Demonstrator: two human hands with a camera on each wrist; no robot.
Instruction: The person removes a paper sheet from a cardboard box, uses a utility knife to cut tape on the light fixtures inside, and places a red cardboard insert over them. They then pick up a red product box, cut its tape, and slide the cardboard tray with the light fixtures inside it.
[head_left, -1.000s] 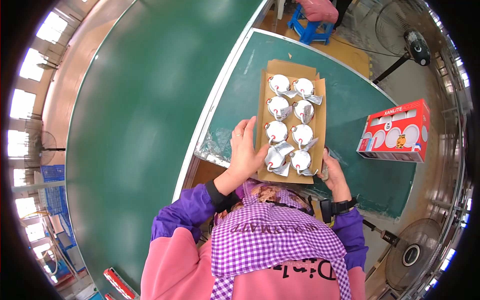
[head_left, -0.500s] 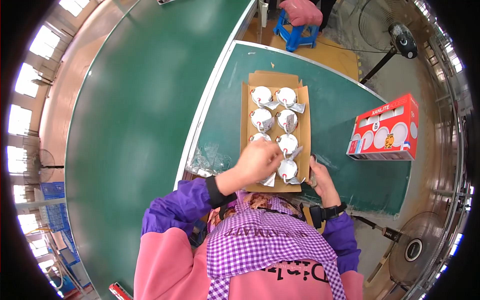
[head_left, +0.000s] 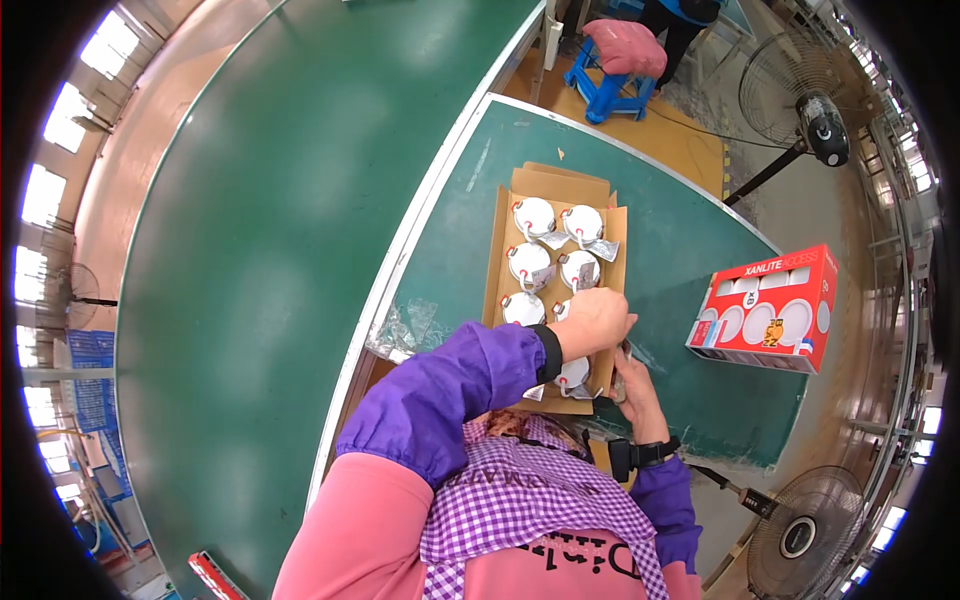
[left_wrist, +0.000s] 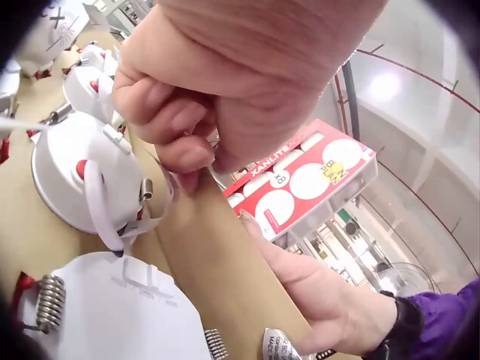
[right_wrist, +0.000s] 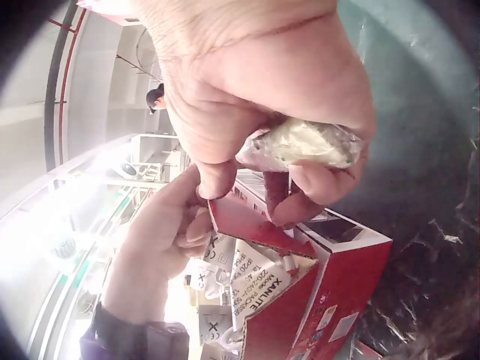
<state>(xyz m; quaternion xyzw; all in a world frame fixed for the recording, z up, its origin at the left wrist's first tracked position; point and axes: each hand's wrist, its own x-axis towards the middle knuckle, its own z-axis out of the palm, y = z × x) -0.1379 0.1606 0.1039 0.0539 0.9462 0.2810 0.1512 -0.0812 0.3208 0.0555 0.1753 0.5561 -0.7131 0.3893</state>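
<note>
Silver-backed labels and white cables hang from several white spring-clip downlights (head_left: 534,217) in an open cardboard box (head_left: 493,285). My left hand (head_left: 597,318) is over the box's right wall, fingers curled by a downlight's label (left_wrist: 166,187); I cannot tell what they hold. My right hand (head_left: 637,388) grips the near right wall, its thumb and fingers on the red outer face (right_wrist: 244,217) in the right wrist view. Crumpled clear plastic (right_wrist: 307,145) shows among its fingers. My left forearm hides the nearest downlights.
A red XANLITE box (head_left: 770,310) stands on the green table (head_left: 660,260) to the right. Left of it runs a long green surface (head_left: 270,270) with a white edge. Pedestal fans (head_left: 800,535) stand to the right, a blue stool (head_left: 610,95) beyond the table.
My left hand has gone from the box's left side, over the downlights, to its right wall, fingers now curled. The right hand keeps its grip on the wall. The head view has shifted.
</note>
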